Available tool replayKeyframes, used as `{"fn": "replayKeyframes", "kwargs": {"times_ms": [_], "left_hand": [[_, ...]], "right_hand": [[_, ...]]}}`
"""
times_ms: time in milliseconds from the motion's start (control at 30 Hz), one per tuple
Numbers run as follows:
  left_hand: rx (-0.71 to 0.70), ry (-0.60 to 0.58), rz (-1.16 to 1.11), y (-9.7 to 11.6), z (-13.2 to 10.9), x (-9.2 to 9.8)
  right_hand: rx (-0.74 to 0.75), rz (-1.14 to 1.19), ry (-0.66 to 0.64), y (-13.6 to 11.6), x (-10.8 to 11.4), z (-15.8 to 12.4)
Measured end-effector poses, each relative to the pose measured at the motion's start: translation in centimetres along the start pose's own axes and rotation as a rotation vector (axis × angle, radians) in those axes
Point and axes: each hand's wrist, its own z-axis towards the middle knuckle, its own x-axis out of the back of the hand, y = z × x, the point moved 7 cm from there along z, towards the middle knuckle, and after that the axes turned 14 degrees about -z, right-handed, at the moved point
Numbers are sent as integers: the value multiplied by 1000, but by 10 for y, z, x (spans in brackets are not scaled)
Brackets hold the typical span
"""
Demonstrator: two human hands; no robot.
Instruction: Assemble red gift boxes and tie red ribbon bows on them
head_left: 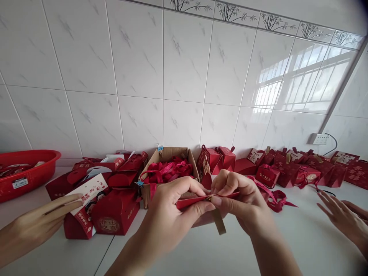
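In the middle of the view, my left hand [175, 209] grips a red gift box [191, 201] by its top edge, with thumb and fingers closed. Close against it, my right hand [244, 199] pinches at the middle of that edge. A gold ribbon [220, 222] hangs down from under my right thumb. Both sets of fingertips nearly meet there and partly hide the ribbon's upper part. Most of the box's body is behind my hands.
A cardboard box [166, 151] of dark pink ribbons [169, 170] stands behind. Red gift boxes [115, 211] sit left, more [309, 168] right. A red basin [28, 168] is far left. Another person's hand [37, 226] touches a box at left; another hand [342, 214] is at right.
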Motion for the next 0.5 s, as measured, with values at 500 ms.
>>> {"fn": "replayKeyframes", "kwargs": {"times_ms": [500], "left_hand": [[88, 113, 65, -1, 4, 11]], "right_hand": [[45, -118, -65, 0, -18, 1]]}}
